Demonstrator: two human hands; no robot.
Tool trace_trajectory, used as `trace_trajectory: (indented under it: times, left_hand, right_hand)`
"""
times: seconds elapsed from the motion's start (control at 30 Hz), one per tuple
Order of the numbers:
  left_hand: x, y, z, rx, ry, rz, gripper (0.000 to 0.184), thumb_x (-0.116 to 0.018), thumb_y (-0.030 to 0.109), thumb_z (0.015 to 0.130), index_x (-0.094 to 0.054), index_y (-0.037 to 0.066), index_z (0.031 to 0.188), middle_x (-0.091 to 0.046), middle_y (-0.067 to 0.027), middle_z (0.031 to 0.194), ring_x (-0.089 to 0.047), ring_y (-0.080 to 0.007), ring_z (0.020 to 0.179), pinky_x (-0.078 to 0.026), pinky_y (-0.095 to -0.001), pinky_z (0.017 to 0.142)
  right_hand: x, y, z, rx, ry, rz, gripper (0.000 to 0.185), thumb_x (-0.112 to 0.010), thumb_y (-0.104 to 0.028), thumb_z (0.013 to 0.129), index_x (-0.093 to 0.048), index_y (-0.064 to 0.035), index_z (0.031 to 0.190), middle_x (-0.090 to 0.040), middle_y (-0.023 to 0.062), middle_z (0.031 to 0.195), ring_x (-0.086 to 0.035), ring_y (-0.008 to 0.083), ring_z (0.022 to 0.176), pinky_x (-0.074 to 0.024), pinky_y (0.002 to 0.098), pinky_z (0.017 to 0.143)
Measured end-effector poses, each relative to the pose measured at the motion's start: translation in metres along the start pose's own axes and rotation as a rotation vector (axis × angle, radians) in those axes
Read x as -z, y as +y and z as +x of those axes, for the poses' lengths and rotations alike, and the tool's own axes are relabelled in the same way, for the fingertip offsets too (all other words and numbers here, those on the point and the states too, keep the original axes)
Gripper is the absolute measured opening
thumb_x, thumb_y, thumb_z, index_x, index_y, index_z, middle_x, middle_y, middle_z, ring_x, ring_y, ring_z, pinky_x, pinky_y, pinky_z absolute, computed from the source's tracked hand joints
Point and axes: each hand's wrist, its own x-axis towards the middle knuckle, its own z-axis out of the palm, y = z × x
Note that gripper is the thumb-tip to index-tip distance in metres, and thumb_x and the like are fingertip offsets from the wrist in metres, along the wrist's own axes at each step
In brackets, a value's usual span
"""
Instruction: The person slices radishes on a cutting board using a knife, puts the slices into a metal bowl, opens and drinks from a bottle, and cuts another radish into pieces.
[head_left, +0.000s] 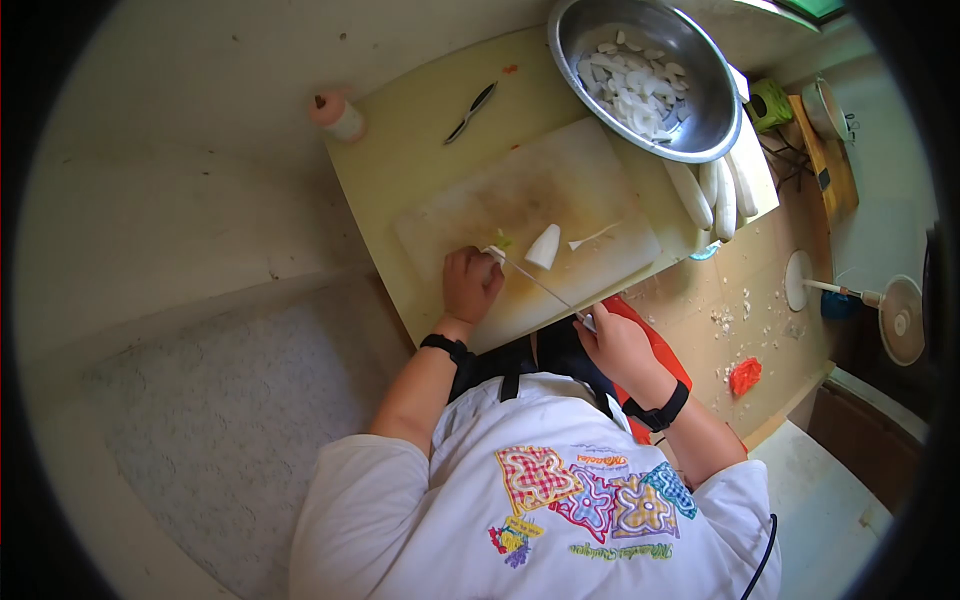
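Observation:
My left hand (468,285) is closed on the top end of a white radish (495,254), with a bit of green stalk showing beside it. In my right hand (617,347) is the handle of a kitchen knife (540,285), whose thin blade points left and reaches the radish end. Both hands are at the near side of a stained white cutting board (590,165). A cut radish piece (543,246) lies on the board just beyond the blade. To its right is a thin white sliver (596,236).
A big steel bowl (720,110) of radish slices (635,88) stands at the table's far right, with several whole white radishes (725,190) beside it. A peeler-like tool (470,113) and a pink-topped bottle (337,115) lie farther back. Scraps and a red bag (745,377) are on the floor.

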Motion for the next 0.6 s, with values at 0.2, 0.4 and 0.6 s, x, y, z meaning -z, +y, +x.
trace_trajectory:
  times: [0.2,0.4,0.6]
  left_hand:
    - [-0.002,-0.001,-0.004,0.007,0.012,-0.034,0.027,-0.074,0.009,0.070,-0.061,0.012,0.094,-0.059,-0.0133,0.097,-0.057,-0.0356,0.091,-0.047,-0.0464,0.078]
    - [-0.005,-0.003,-0.006,-0.022,0.023,-0.025,0.031,-0.075,0.008,0.070,-0.059,0.012,0.096,-0.059,-0.0124,0.097,-0.057,-0.0351,0.091,-0.046,-0.0463,0.078]
    - [-0.006,-0.004,-0.008,-0.038,0.033,-0.006,0.031,-0.075,0.007,0.070,-0.058,0.012,0.096,-0.057,-0.0109,0.098,-0.056,-0.0333,0.092,-0.046,-0.0446,0.080]
  right_hand:
    - [0.007,0.000,0.006,-0.017,-0.042,0.006,0.027,-0.062,-0.025,0.094,-0.051,-0.0011,0.095,-0.063,0.0210,0.067,-0.062,0.0413,0.063,-0.0494,0.0512,0.056]
    - [0.002,-0.009,0.027,0.021,-0.047,-0.004,0.028,-0.062,-0.026,0.094,-0.050,-0.0004,0.091,-0.061,0.0233,0.067,-0.061,0.0430,0.063,-0.0489,0.0515,0.057]
    - [-0.005,-0.025,0.057,0.016,-0.077,0.015,0.029,-0.060,-0.027,0.096,-0.050,0.0000,0.089,-0.062,0.0246,0.068,-0.061,0.0454,0.065,-0.0489,0.0536,0.059]
